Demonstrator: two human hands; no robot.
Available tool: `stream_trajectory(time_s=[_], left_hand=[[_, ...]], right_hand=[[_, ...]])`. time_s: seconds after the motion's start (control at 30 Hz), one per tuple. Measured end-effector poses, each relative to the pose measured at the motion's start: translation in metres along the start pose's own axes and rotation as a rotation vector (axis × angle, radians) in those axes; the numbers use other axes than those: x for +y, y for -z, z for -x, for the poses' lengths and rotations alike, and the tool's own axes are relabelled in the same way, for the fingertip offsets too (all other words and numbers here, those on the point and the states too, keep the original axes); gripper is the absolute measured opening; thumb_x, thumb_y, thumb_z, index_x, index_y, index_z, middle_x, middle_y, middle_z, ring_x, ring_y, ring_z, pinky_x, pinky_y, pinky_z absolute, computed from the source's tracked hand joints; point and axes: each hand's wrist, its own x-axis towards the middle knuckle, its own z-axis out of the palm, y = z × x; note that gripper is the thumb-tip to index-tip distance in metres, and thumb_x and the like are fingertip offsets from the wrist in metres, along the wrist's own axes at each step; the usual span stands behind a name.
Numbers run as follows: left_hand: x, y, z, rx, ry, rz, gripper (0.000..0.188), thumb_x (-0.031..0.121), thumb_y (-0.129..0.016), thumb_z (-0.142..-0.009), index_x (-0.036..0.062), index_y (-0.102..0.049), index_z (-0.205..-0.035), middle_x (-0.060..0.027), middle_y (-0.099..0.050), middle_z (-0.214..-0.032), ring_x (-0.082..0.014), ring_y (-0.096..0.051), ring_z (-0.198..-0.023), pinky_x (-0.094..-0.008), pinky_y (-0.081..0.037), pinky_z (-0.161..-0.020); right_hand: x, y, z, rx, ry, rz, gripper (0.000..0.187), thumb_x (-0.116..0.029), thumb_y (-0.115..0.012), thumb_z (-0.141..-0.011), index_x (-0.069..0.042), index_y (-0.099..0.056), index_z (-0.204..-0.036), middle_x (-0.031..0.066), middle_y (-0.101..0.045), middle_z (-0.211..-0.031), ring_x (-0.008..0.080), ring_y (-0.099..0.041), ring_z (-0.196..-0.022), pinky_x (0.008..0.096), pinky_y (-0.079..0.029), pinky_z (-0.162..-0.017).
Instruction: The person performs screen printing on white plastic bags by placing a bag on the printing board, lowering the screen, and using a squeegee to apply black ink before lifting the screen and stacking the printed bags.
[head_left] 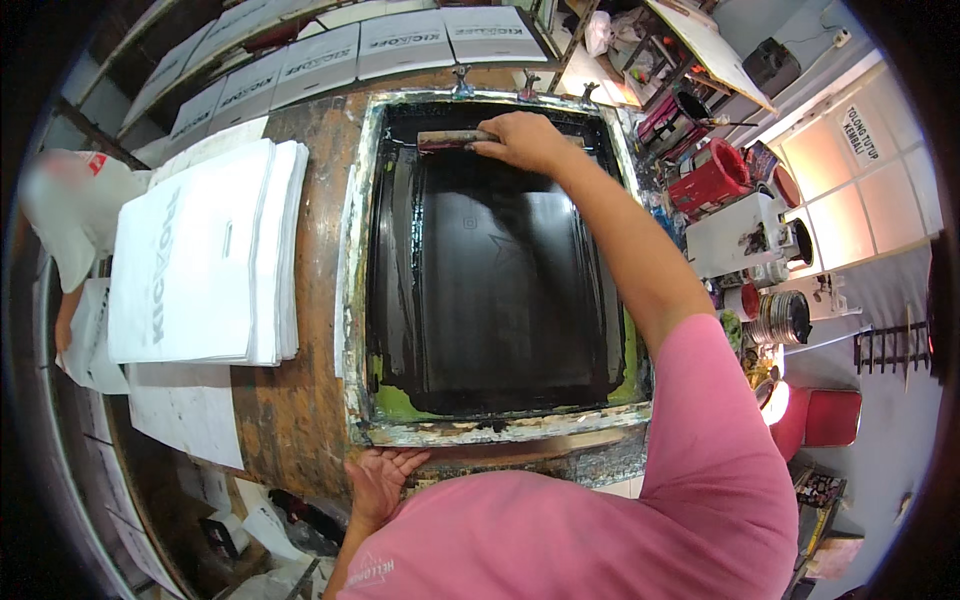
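My right hand (pixel 522 141) is wrapped round the wooden handle of a squeegee (pixel 447 141). The squeegee lies across the far end of a screen-printing frame (pixel 500 430). Wet black ink coats the mesh (pixel 490 320) inside the frame, with faint outlines of a design showing through and green at the near corners. My left hand (pixel 385 480) rests at the frame's near left corner, palm up, its fingers stretched out along or just under the edge. The squeegee's blade is hidden behind the handle and in the ink.
A thick stack of printed white bags (pixel 190 260) sits left of the frame on the wooden table (pixel 310 300). Beyond it, a person (pixel 85 200) handles another white bag (pixel 95 350). More printed sheets lie on racks (pixel 390 45) at the back. Ink cans (pixel 710 175) crowd the right side.
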Motion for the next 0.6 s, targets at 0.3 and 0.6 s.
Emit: stream_trajectory(time_s=[0.3, 0.6], left_hand=[[-0.019, 0.038, -0.004, -0.285, -0.063, 0.255, 0.098, 0.083, -0.033, -0.09, 0.0027, -0.057, -0.14, -0.0257, -0.057, -0.142, -0.0422, -0.052, -0.135, -0.0629, -0.034, -0.116], [-0.013, 0.027, -0.01, -0.355, -0.081, 0.248, 0.099, 0.088, -0.03, -0.088, 0.0092, -0.063, -0.137, -0.0243, -0.059, -0.141, -0.042, -0.052, -0.135, -0.0606, -0.032, -0.117]], right_hand=[[-0.03, -0.027, 0.046, 0.234, -0.038, 0.111, 0.041, -0.053, -0.06, -0.094, -0.013, -0.067, -0.101, 0.0118, -0.067, -0.094, 0.034, -0.068, -0.093, 0.0483, -0.055, -0.078], [-0.217, 0.029, 0.254, -0.003, -0.11, -0.04, 0.036, -0.037, -0.07, -0.09, -0.008, -0.057, -0.106, 0.0109, -0.063, -0.093, 0.0317, -0.066, -0.088, 0.0461, -0.056, -0.072]])
